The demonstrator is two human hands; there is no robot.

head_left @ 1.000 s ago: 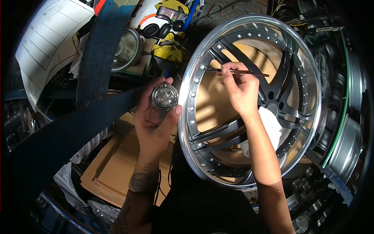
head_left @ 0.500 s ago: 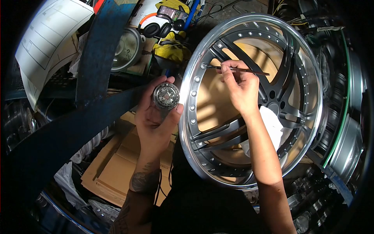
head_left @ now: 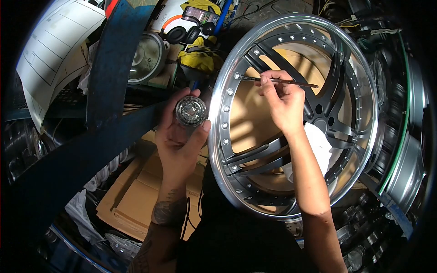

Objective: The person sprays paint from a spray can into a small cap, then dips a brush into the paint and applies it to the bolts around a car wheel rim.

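In my left hand is a small round clear jar with something silvery inside, just left of the wheel's rim. My right hand pinches a thin dark brush over the wheel. The brush tip is at a bolt on the upper left of the bolt ring. The large wheel has a polished silver rim and dark spokes. A white cloth lies on it, partly hidden behind my right forearm.
Blue metal bars cross the left side. Behind them are paper sheets, a round metal part, headphones and yellow gloves. Flattened cardboard lies lower left. More silver wheels stand at the right.
My left hand and the jar have shifted slightly left. The brush stays by the same bolt, with my right hand moved very slightly right.
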